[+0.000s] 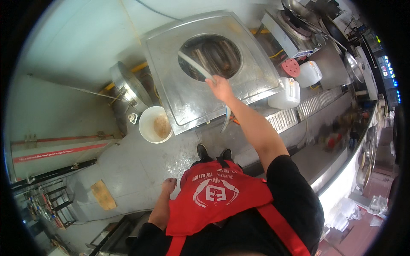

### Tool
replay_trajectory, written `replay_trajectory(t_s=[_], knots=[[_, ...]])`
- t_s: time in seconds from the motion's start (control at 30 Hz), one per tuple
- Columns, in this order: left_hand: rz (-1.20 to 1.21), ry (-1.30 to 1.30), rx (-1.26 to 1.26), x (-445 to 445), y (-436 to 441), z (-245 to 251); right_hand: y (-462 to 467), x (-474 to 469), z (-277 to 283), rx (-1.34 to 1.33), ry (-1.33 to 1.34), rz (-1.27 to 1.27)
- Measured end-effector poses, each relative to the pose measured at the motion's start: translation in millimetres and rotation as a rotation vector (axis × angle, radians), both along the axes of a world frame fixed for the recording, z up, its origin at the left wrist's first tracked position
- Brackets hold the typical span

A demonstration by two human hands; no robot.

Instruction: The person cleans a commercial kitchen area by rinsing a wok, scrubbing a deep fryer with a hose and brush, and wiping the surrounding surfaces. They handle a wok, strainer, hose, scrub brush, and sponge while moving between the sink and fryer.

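Observation:
My right hand (219, 88) is closed around a pale flexible hose (195, 64) above a square stainless steel stove top (169, 92). One end of the hose reaches over the round opening, where ribbed metal tubes (221, 57) show inside. Below my fist the other part of the hose hangs down past the steel edge. My left hand (169, 185) hangs low beside the red apron (217, 192), its fingers curled; whether it holds anything cannot be seen.
A white bucket (147, 124) with brownish contents stands at the stove's left corner, near a round metal vessel (128, 86). White plastic jerrycans (285, 94) stand right of the stove, beside a metal floor grate (283, 120). Flattened cardboard (103, 195) lies on the wet-looking floor.

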State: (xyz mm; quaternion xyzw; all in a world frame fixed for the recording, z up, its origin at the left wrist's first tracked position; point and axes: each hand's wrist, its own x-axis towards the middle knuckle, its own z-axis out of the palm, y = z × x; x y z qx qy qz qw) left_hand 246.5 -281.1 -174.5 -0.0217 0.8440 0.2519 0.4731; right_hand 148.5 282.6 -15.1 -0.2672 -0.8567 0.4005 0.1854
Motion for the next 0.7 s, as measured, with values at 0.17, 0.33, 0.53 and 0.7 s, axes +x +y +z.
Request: replay_trajectory(t_s=[0.17,0.33,0.53,0.7], knots=[[0.201,-0.065,0.070,17,-12,-7,31,-65,31,0.105,0.043,-0.133],[-0.428,0.280,0.140,27,-48,-24,79,-92,36,0.203,0.118,-0.315],[-0.827,0.393,-0.017,31,-63,-22,135,-71,18,0.223,0.097,-0.550],[-0.632,0.145,-0.016,-2,-53,-26,170,-20,-24,0.162,-0.082,-0.579]])
